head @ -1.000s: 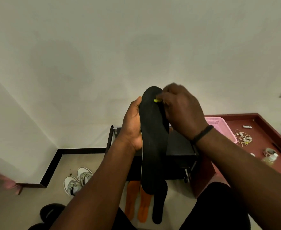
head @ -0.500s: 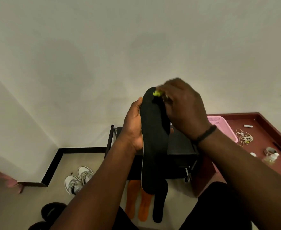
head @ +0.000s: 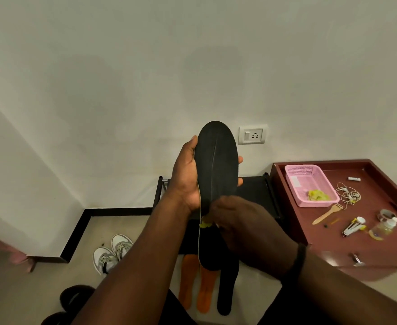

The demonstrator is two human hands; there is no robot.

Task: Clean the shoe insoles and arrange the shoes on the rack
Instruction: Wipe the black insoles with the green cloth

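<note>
My left hand grips a long black insole upright in front of me, fingers wrapped round its edges. My right hand pinches a small yellow-green cloth against the lower half of the insole. Behind it stands the black shoe rack. On the floor lie two orange insoles and another black insole. A pair of white sneakers sits on the floor to the left.
A maroon table at the right carries a pink basket with another yellow cloth, a wooden fork, earphones and small bottles. Black footwear lies at the lower left. A wall socket is behind the insole.
My right hand has wiped the cloth from the top of the insole down to its lower half. The left hand still holds the insole upright.
</note>
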